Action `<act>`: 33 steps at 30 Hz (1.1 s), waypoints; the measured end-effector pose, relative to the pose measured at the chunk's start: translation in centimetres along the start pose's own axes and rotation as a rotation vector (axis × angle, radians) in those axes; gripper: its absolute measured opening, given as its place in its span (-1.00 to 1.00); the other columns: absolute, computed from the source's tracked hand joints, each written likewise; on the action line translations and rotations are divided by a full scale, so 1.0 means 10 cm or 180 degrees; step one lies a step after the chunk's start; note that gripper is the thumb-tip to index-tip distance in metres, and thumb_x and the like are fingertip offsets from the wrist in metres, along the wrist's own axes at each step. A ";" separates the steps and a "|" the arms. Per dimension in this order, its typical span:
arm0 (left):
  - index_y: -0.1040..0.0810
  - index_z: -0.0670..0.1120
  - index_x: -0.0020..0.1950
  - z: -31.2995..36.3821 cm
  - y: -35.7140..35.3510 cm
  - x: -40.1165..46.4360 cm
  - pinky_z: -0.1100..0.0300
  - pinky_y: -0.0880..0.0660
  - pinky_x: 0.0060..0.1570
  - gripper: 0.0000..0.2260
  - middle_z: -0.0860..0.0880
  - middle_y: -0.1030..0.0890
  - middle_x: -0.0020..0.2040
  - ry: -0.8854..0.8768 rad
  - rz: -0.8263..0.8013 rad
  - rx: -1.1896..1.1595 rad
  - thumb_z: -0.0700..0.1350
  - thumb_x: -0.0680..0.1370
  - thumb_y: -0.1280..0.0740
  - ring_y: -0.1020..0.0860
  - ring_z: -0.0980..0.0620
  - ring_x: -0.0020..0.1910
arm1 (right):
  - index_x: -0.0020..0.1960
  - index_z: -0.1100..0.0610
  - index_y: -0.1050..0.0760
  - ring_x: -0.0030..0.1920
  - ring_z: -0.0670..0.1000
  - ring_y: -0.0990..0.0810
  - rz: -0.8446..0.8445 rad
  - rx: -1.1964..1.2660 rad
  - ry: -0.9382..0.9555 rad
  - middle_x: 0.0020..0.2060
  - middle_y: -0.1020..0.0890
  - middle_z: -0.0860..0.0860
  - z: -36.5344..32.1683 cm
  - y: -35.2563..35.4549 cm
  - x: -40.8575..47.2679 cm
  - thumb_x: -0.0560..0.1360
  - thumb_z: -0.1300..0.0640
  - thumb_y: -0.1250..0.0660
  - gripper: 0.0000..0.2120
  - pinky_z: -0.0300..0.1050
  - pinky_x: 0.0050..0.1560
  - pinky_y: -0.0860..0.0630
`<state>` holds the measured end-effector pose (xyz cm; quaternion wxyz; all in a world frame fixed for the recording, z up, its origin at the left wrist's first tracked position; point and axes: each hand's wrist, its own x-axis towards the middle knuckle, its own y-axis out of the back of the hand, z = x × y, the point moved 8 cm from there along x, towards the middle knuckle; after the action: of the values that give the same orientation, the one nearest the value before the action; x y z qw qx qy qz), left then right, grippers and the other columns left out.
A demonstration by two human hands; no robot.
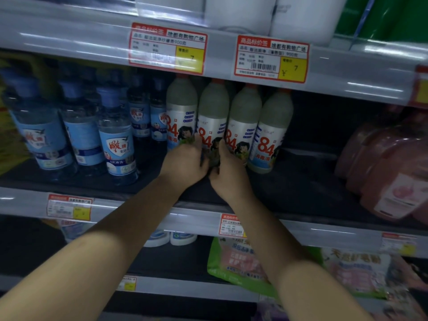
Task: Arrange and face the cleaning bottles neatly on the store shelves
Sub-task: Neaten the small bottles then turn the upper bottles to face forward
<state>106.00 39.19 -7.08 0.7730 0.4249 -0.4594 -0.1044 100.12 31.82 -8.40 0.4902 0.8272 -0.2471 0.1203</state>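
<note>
Several white "84" disinfectant bottles with red caps stand in a row on the middle shelf (301, 188). Both my hands wrap the base of the second bottle from the left (212, 119): my left hand (184, 162) on its left side, my right hand (228, 170) on its right side. Neighbour bottles stand at left (179, 107) and right (243, 119), and the rightmost one (271, 130) sits a little further forward. The held bottle's lower label is hidden by my fingers.
Blue clear detergent bottles (115, 135) fill the shelf's left part. Pink refill jugs (389, 172) lie at the right. Dark bare shelf lies between the 84 bottles and the jugs. Price tags (271, 59) hang on the shelf rail above; pouches (236, 258) sit below.
</note>
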 end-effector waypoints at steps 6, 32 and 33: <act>-0.11 -0.25 0.47 -0.02 -0.05 -0.01 0.06 -0.48 -0.25 -0.46 -0.26 -0.57 0.00 0.0086 -0.0192 -0.0073 -0.10 0.56 -0.20 -0.56 -0.18 -0.11 | 0.50 0.19 -0.03 -0.05 0.14 -0.55 -0.0043 -0.0283 0.0260 0.00 -0.58 0.21 -0.12 -0.01 -0.05 0.50 0.30 -0.18 -0.38 -0.01 -0.06 -0.51; -0.03 -0.21 0.48 0.51 -0.32 -0.04 0.07 -0.47 -0.08 -0.47 -0.22 -0.55 0.10 -0.0145 -0.0996 -0.0563 -0.12 0.58 -0.17 -0.53 -0.12 0.02 | 0.30 0.24 -0.35 0.23 0.07 -0.46 0.1300 0.0747 -0.1117 0.22 -0.49 0.15 0.41 0.31 -0.08 0.50 0.27 -0.25 -0.62 -0.27 0.22 -0.35; 0.10 -0.22 0.50 0.50 -0.37 -0.05 0.05 -0.48 -0.02 -0.40 -0.22 -0.54 0.13 -0.0075 -0.1167 -0.0529 -0.11 0.59 -0.16 -0.52 -0.11 0.05 | 0.32 0.23 -0.34 0.23 0.06 -0.47 0.1279 0.0693 -0.1098 0.23 -0.49 0.14 0.39 0.32 -0.09 0.51 0.27 -0.22 -0.62 -0.34 0.16 -0.31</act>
<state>102.57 34.35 -9.08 0.7680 0.4349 -0.3732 -0.2858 97.52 27.39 -8.31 0.3155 0.8176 -0.4714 0.0983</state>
